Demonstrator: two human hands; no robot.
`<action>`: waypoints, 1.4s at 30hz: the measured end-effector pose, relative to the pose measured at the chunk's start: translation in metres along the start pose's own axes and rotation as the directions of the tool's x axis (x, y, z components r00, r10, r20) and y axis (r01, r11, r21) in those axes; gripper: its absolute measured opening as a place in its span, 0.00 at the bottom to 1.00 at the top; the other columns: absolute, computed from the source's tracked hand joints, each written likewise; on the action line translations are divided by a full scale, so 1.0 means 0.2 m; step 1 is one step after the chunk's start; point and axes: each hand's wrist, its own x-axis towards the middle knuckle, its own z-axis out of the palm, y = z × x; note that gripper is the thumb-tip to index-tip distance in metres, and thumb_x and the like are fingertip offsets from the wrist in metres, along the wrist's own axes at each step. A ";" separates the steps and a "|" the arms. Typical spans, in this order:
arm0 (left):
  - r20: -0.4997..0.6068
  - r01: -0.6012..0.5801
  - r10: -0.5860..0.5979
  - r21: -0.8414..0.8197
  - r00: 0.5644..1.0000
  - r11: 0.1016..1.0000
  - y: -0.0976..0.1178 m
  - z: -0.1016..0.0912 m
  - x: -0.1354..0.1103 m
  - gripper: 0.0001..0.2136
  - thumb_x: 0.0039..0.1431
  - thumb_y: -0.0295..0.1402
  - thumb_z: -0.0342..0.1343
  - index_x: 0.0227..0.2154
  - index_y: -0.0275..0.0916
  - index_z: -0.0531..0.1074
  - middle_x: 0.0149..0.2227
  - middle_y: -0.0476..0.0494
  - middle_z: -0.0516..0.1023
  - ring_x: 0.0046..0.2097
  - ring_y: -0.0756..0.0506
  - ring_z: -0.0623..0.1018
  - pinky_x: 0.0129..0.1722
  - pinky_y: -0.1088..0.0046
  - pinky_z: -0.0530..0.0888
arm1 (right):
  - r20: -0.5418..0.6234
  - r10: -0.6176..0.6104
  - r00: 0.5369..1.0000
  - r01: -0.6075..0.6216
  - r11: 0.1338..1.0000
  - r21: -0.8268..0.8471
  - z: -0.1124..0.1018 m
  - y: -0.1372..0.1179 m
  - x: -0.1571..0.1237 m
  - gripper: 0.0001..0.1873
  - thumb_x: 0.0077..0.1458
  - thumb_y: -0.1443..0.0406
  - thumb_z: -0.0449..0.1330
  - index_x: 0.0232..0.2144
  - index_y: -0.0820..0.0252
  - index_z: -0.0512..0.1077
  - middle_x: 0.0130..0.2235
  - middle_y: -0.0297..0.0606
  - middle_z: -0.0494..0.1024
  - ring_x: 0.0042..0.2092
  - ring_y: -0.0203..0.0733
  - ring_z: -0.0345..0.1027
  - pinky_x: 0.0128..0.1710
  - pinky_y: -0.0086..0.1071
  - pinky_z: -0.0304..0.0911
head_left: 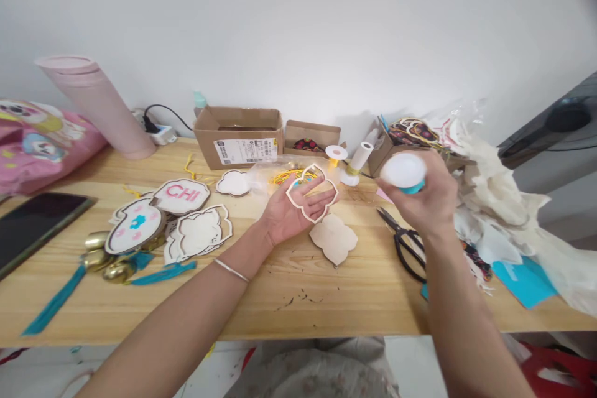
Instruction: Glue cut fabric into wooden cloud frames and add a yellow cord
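Wooden frame [290, 194] lies on the spread left hand [283, 216], best kept level; right hand [438, 189] clamps perhaps a spool [403, 170] toward the tabletop's [368, 301] right edge.

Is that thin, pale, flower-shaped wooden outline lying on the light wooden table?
No, the thin wooden outline rests on the open left hand.

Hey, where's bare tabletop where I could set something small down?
There's bare wood between the flower-shaped plaque, the scissors and the front edge of the table; dark specks lie on its left. Another patch lies between the teal tassels, the left forearm and that edge. It's crowded with embroidered pieces on the left, cardboard boxes behind and cloth on the right.
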 end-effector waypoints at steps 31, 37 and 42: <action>-0.081 -0.093 0.129 0.352 0.988 0.931 -0.10 0.03 0.03 0.13 0.56 0.36 0.51 0.42 0.37 0.71 0.38 0.46 0.75 0.39 0.49 0.73 0.39 0.74 0.68 | 0.424 -0.333 0.842 0.398 0.915 -0.072 0.08 -0.26 -0.13 0.32 0.48 0.52 0.58 0.53 0.61 0.61 0.55 0.44 0.66 0.55 0.50 0.57 0.57 0.49 0.47; -0.114 -0.053 0.120 0.467 0.986 0.883 -0.14 0.07 0.02 0.12 0.56 0.37 0.52 0.41 0.40 0.72 0.40 0.46 0.73 0.41 0.47 0.71 0.36 0.74 0.68 | 0.267 -0.306 0.914 0.316 0.949 0.004 0.15 -0.22 -0.19 0.18 0.52 0.58 0.58 0.45 0.54 0.68 0.47 0.35 0.74 0.51 0.45 0.62 0.58 0.46 0.46; -0.159 -0.011 0.128 0.588 0.979 0.809 -0.12 0.14 -0.04 0.21 0.55 0.48 0.47 0.43 0.39 0.72 0.41 0.42 0.73 0.42 0.46 0.71 0.38 0.72 0.68 | 0.197 -0.240 0.951 0.229 0.970 0.075 0.09 -0.19 -0.22 0.18 0.50 0.56 0.59 0.43 0.55 0.70 0.45 0.40 0.75 0.50 0.47 0.64 0.54 0.48 0.53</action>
